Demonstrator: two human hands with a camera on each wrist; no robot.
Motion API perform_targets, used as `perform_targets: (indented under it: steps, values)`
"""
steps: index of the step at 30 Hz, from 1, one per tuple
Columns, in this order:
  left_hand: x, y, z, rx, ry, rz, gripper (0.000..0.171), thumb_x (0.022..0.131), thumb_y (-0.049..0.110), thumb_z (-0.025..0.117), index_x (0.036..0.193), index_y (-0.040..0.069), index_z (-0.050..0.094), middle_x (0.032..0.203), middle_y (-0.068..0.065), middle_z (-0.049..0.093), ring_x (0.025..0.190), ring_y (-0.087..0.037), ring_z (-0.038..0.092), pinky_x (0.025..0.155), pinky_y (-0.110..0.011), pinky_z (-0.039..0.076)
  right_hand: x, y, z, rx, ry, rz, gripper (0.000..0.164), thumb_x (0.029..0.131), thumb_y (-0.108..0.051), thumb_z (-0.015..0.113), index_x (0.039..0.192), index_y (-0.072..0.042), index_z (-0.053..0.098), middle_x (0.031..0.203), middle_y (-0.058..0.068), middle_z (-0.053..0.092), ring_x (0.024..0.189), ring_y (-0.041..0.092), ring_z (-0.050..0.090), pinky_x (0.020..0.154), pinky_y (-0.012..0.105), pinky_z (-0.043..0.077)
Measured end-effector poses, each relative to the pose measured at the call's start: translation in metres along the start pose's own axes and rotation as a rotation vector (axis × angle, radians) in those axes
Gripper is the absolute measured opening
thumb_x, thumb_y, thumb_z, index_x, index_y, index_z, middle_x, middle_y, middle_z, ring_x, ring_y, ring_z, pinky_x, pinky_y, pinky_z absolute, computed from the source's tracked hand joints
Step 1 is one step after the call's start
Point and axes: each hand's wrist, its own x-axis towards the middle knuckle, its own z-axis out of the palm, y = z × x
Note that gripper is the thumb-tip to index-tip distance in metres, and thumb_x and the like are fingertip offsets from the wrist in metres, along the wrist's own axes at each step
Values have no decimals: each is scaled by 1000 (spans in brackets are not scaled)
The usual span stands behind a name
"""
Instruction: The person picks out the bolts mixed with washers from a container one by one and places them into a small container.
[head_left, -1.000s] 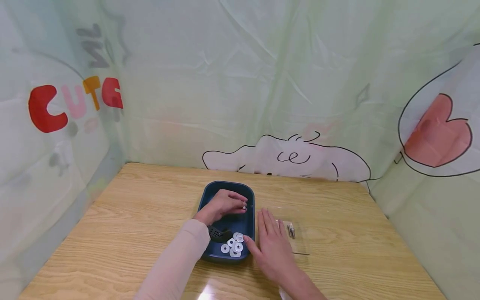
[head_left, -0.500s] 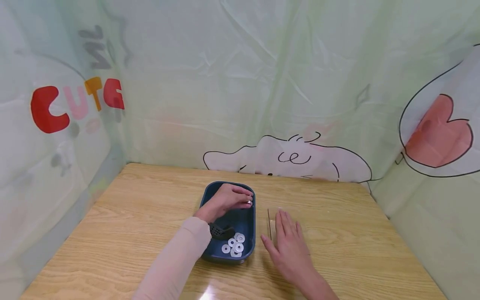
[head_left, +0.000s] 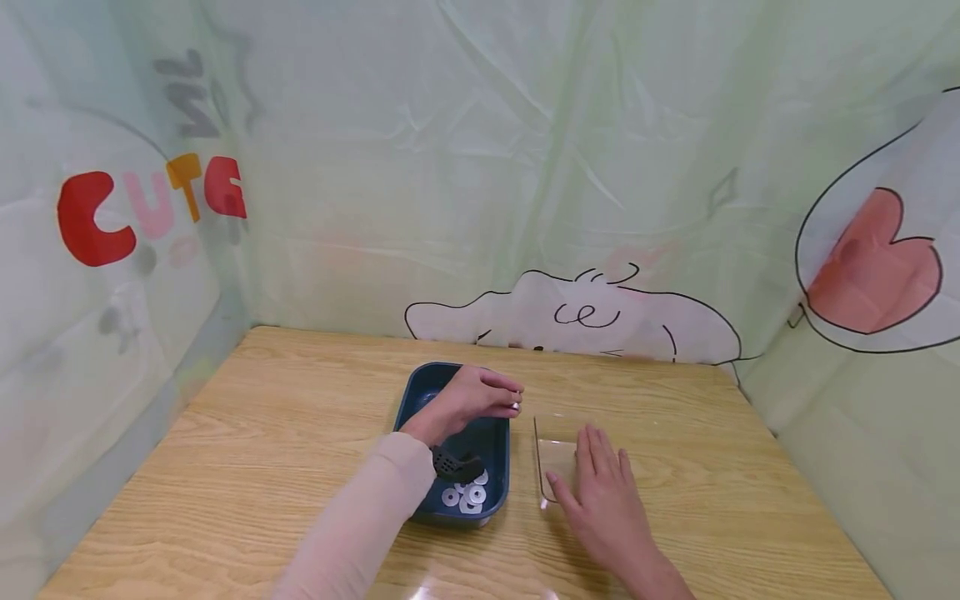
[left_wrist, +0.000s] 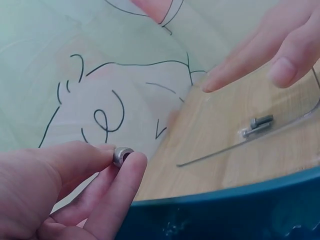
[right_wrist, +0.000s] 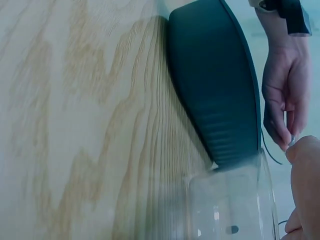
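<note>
My left hand [head_left: 480, 396] is above the right rim of the dark blue tray [head_left: 507, 467]. Its thumb and fingers pinch a small metal bolt [left_wrist: 121, 156], whose round head with a dark socket shows in the left wrist view. To the right, my right hand [head_left: 611, 500] lies with extended fingers over a clear plastic box [head_left: 555, 467], partly hiding it. Two more bolts [left_wrist: 259, 125] lie inside that box in the left wrist view; the head view hides them behind the right hand. Several flat washers [head_left: 471, 498] sit at the blue tray's near end.
A black camera mount [head_left: 456, 467] is worn on the left wrist, over the tray. Both containers stand side by side on a wood-grain table [head_left: 300, 417]. Printed cloth [head_left: 465, 167] hangs behind the table and along its sides.
My left hand has moved right with the bolt, from inside the blue tray to above its right rim. My right hand has slid right, uncovering the clear box's left side.
</note>
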Motion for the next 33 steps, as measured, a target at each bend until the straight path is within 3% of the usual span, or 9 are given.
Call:
perform_targets:
  steps: [4, 8, 13, 19, 33]
  values:
    - [1, 1, 8, 9, -6, -6, 21, 92, 7, 68, 112, 4, 74, 108, -16, 73, 89, -20, 75, 92, -38, 59, -2, 8, -2, -5, -1, 11, 78, 102, -45, 48, 150, 12, 27, 158, 30, 25, 149, 45, 20, 118, 67, 18]
    - [3, 1, 16, 9, -20, -16, 20, 91, 5, 68, 111, 2, 73, 110, -20, 72, 93, -26, 75, 87, -35, 61, -4, 15, -3, -9, -15, 36, 80, 102, -48, 45, 149, 14, 25, 159, 32, 22, 149, 47, 18, 118, 68, 16]
    - [5, -2, 23, 16, -43, -24, 20, 91, 4, 68, 110, 2, 73, 108, -20, 72, 91, -24, 75, 82, -31, 62, -6, 23, -3, -20, -40, 69, 82, 103, -50, 42, 150, 15, 22, 159, 33, 17, 149, 48, 15, 118, 70, 14]
    - [7, -3, 31, 14, -72, -33, 19, 92, 5, 67, 109, 4, 74, 107, -18, 73, 85, -18, 75, 84, -33, 62, -7, 29, -1, -8, -59, 98, 85, 103, -53, 39, 150, 14, 20, 160, 33, 15, 149, 49, 12, 117, 71, 12]
    - [9, -6, 48, 25, -94, -50, 23, 91, 2, 68, 113, -1, 71, 108, -19, 73, 82, -18, 75, 94, -43, 57, -8, 32, 11, 31, -18, 103, 82, 103, -47, 44, 150, 15, 19, 159, 34, 16, 148, 50, 15, 118, 69, 14]
